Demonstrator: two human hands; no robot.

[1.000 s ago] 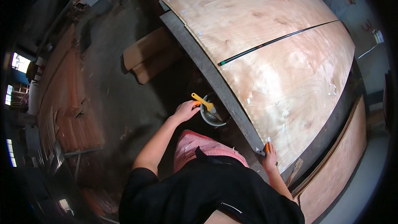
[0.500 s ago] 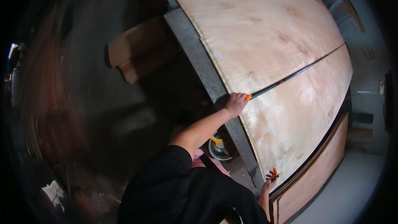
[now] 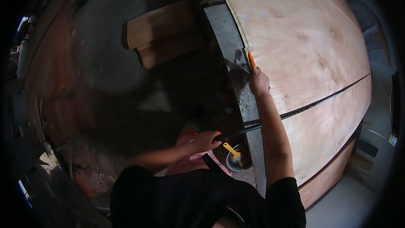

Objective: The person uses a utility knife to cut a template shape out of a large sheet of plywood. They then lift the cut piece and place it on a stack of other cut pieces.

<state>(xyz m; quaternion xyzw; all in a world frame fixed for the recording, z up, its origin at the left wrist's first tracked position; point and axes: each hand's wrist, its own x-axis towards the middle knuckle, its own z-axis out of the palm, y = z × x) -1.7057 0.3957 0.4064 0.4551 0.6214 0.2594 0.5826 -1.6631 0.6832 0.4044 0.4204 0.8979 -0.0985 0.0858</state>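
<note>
A large, pale plywood sheet [image 3: 303, 55] fills the right side. My left hand [image 3: 205, 143] is closed round the near end of a long dark pole [image 3: 314, 102], and a bit of orange shows at the grip. The pole lies slantwise across the sheet and passes under my right forearm. My right hand [image 3: 259, 82], at the sheet's left edge, is closed on a slim orange-handled tool [image 3: 252, 60]. The tool's tip is by the edge of the wood; I cannot make out its shape.
The sheet rests above a grey ledge [image 3: 228, 33]. Below it, a metal bowl [image 3: 234, 165] holds a brush with a yellow handle [image 3: 229, 147]. Brown boards [image 3: 160, 25] lie on the dark floor at left. More plywood [image 3: 327, 181] stands beyond the sheet's right edge.
My left hand has drawn the pole's end down and left, off the sheet's edge. My right hand has come up from the near corner to the left edge with the orange tool.
</note>
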